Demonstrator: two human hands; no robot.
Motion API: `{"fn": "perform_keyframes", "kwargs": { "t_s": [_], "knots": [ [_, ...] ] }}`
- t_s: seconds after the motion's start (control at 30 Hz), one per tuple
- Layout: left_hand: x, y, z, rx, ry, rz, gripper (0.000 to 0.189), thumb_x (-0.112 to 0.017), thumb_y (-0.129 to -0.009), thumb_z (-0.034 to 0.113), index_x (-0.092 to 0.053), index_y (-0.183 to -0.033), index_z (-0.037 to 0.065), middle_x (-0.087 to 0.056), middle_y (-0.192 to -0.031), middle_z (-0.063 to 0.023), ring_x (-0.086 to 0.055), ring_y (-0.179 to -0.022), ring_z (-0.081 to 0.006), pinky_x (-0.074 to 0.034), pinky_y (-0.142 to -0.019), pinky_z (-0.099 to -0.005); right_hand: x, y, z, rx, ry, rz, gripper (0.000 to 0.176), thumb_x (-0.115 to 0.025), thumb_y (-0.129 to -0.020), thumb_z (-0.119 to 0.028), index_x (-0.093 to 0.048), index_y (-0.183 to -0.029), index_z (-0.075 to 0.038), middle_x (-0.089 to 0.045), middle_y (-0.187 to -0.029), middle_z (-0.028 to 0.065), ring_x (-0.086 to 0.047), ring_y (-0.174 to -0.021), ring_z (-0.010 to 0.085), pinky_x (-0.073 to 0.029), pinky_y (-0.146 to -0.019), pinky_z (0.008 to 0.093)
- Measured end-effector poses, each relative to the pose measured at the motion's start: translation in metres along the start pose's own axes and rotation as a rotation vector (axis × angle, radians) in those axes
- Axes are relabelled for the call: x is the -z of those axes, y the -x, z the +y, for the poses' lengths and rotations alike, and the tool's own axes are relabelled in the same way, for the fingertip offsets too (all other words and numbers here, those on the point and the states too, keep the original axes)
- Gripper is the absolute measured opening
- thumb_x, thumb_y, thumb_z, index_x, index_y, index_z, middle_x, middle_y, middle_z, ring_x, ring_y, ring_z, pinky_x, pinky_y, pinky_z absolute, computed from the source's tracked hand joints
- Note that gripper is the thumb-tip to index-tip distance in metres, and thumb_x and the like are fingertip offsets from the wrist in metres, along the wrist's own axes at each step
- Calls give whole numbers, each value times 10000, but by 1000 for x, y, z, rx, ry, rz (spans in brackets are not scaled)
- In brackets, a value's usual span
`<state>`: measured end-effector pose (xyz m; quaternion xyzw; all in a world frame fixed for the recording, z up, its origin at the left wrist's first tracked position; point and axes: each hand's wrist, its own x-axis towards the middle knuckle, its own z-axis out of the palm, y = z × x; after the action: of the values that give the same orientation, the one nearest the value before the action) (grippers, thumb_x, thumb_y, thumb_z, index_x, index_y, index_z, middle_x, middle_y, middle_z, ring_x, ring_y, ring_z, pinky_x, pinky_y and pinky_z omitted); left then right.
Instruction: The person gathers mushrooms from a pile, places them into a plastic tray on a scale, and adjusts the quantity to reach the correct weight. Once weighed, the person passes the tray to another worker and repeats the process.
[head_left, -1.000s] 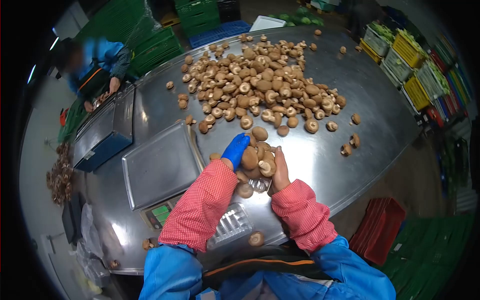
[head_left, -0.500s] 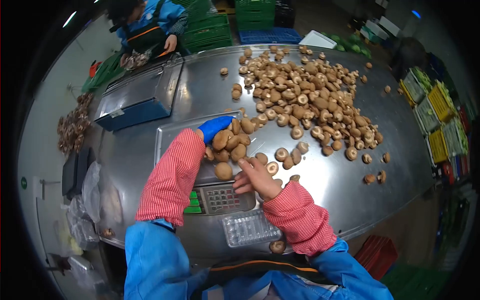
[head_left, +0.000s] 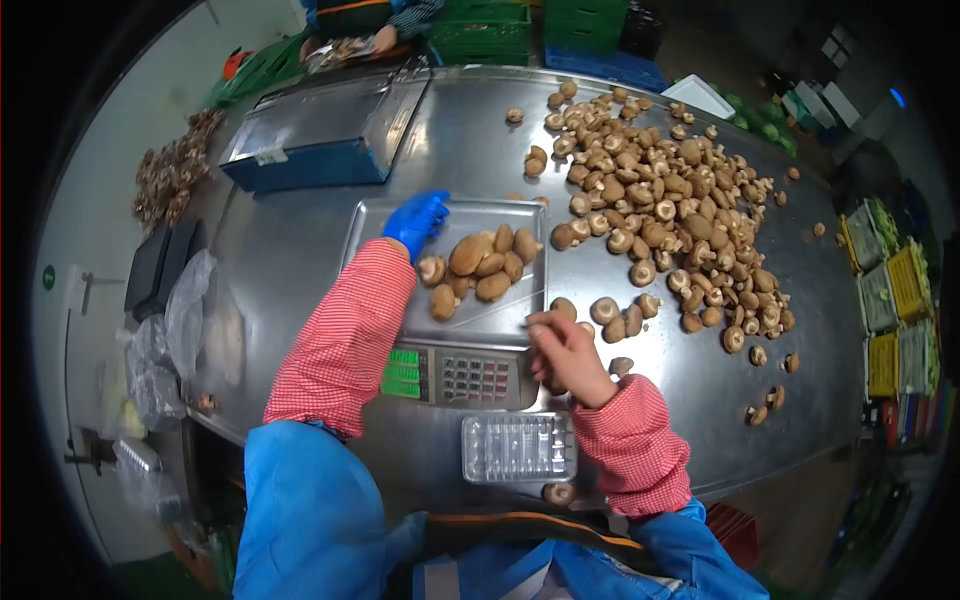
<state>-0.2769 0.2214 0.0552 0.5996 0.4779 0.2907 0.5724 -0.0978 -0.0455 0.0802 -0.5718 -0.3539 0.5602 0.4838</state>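
Note:
My left hand [head_left: 417, 222], in a blue glove, is over the left part of the metal scale tray [head_left: 495, 325]; how its fingers are set is hard to make out. Several brown mushrooms [head_left: 468, 255] lie on the tray beside it. My bare right hand [head_left: 568, 352] hovers by the tray's lower right corner, its fingers bent and partly hidden, with loose mushrooms close by. Below the tray is the scale's keypad with a green display [head_left: 403, 372]. A clear plastic punnet [head_left: 519, 448] lies in front of the scale.
A large mushroom pile [head_left: 660, 200] spreads over the steel table's right side. A blue-sided metal box [head_left: 320, 130] stands at the back left, near a co-worker's hands [head_left: 385, 40]. Plastic bags [head_left: 190, 310] hang at the left edge; crates [head_left: 880, 290] stand far right.
My left hand has moved off the mushrooms, which now lie on the tray. My right hand has shifted right, away from them. The view has moved, and the co-worker's head is out of frame.

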Motion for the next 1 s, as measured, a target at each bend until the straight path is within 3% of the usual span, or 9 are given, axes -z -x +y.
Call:
{"fn": "perform_keyframes", "kwargs": {
  "t_s": [0.13, 0.3, 0.5, 0.6, 0.73, 0.83, 0.9, 0.97, 1.0],
  "knots": [
    [42, 69, 2, 19, -39, 173, 319, -497, -913, 369, -605, -1088, 125, -603, -830, -8, -544, -729, -94, -452, -629, -244, 21, 4, 4, 46, 8, 131, 204, -527, -917, -169, -593, -1015, -2, -517, -630, -5, -499, -513, 61, -410, -452, 208],
    [49, 131, -35, 48, -479, 88, 252, -607, -852, 315, -630, -976, 98, -581, -752, -23, -539, -675, -113, -461, -626, -272, 36, -22, 2, 158, 143, 256, 164, -562, -901, -160, -607, -959, -14, -538, -661, -18, -475, -512, 37, -376, -447, 202],
    [16, 144, -29, 102, -761, -29, 293, -706, -737, 316, -622, -872, 70, -603, -743, -67, -573, -676, -162, -471, -655, -299, 28, -82, -18, 410, 621, 407, 379, -602, -838, -318, -578, -1024, 12, -606, -805, 166, -586, -721, 299, -462, -658, 369],
    [6, 138, -26, 140, -740, -24, 289, -693, -731, 315, -623, -862, 67, -620, -740, -78, -592, -690, -181, -476, -673, -315, 16, -104, -20, 284, 705, 403, 447, -588, -839, -380, -581, -1033, 23, -597, -986, 217, -601, -840, 323, -469, -753, 392],
    [3, 123, -38, 216, -716, -18, 282, -666, -722, 308, -626, -887, 83, -651, -924, -156, -623, -884, -313, -482, -802, -372, 18, -113, -6, 420, 757, 371, 386, -594, -842, -326, -601, -1014, 20, -605, -961, 189, -599, -823, 312, -471, -745, 367],
    [3, 118, -47, 175, -697, 54, 232, -702, -708, 232, -617, -845, 65, -623, -751, -81, -603, -711, -179, -480, -698, -305, 24, -106, -1, 350, 485, 374, 340, -598, -835, -273, -607, -997, 25, -606, -933, 166, -592, -814, 294, -469, -735, 356],
    [1, 116, -49, 173, -718, 81, 233, -706, -698, 223, -605, -834, 63, -622, -746, -76, -605, -718, -175, -476, -704, -305, 42, -93, 4, 291, 248, 370, 314, -601, -827, -241, -610, -981, 32, -604, -913, 152, -586, -807, 282, -468, -729, 350],
    [0, 116, -47, 162, -733, 112, 215, -694, -704, 187, -584, -837, 58, -620, -749, -84, -608, -704, -181, -485, -685, -309, 64, -71, 18, 201, 281, 371, 308, -609, -822, -226, -610, -1000, 26, -602, -914, 152, -583, -811, 274, -469, -723, 347],
    [-1, 118, -44, 153, -738, 128, 199, -680, -716, 156, -568, -845, 53, -619, -754, -94, -610, -687, -189, -496, -662, -314, 63, -50, 18, 272, 721, 532, 338, -608, -830, -231, -590, -1057, 18, -589, -928, 159, -580, -806, 296, -472, -715, 359]
  ]
}}
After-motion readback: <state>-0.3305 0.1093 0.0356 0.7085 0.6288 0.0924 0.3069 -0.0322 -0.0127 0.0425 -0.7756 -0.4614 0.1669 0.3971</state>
